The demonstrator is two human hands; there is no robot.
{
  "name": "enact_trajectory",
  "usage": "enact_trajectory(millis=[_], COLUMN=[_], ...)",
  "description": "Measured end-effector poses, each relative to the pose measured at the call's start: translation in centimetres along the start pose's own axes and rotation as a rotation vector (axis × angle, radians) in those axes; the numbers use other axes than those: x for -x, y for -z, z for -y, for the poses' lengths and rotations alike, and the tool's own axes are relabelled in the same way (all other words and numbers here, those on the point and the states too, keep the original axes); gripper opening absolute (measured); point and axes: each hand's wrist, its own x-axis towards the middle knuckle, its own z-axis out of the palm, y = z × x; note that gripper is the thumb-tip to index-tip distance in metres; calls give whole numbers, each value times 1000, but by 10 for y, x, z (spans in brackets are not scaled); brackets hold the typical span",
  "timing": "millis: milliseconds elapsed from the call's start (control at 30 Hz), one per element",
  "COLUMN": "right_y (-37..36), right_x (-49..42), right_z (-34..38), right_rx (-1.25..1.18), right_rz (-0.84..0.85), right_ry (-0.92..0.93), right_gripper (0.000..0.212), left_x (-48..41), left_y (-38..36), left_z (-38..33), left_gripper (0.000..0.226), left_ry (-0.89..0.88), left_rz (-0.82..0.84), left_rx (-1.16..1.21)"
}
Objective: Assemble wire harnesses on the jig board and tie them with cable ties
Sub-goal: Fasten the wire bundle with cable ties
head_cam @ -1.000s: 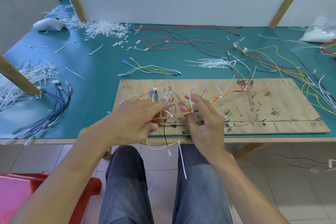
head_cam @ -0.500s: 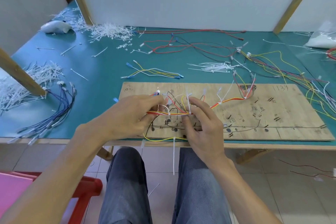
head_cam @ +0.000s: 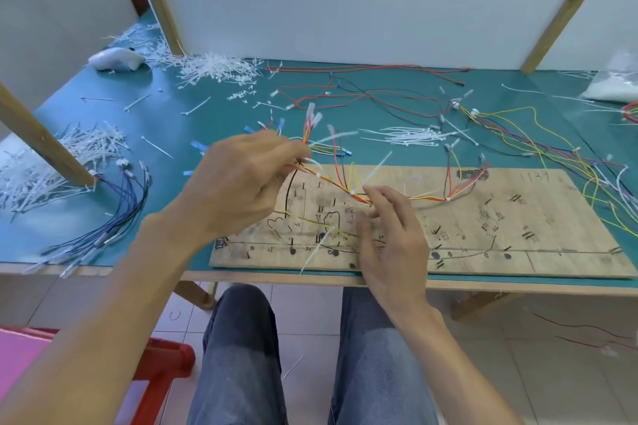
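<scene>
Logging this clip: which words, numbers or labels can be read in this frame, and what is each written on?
"1134", last two digits uncertain: handwritten in pen near the far right corner of the flat wooden jig board.
Small handwritten marks and characters elsewhere on that board: too blurred to read.
No other text is visible.

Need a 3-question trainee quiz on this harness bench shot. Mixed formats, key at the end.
1. True or false: the left hand pinches one end of the wire harness above the jig board.
2. Where does the blue wire bundle lie? A) on the jig board B) on the green table, left of the board C) on the floor
3. Fill in: the white strips sticking out from the harness are ___.
Key: 1 true; 2 B; 3 cable ties
</scene>
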Motion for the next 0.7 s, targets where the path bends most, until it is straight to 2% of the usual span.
enact_trajectory(millis=[100, 200, 300, 367, 433, 633, 700], right_y=[4, 21, 42, 53, 60, 69, 68], right_x=[-6, -22, -51, -73, -94, -138, -144], right_z=[3, 10, 16, 27, 41, 92, 109], right_rx=[27, 235, 281, 135, -26, -545, -761], right_rz=[-51, -91, -60, -2, 8, 50, 100], right_ry=[-12, 88, 190, 154, 63, -207, -313], right_gripper=[23, 12, 17, 24, 26, 27, 24], left_x=[-4, 1, 3, 0, -1, -4, -5], left_y=[7, 8, 9, 14, 20, 44, 52], left_z=[-4, -7, -5, -1, 3, 17, 17], left_gripper=[24, 20, 19, 18, 17, 32, 34], left_ry=[82, 220, 416, 441, 407, 322, 312], left_rz=[-39, -83, -152, -159, -122, 125, 68], left_rx=[111, 316, 599, 683, 658, 743, 806])
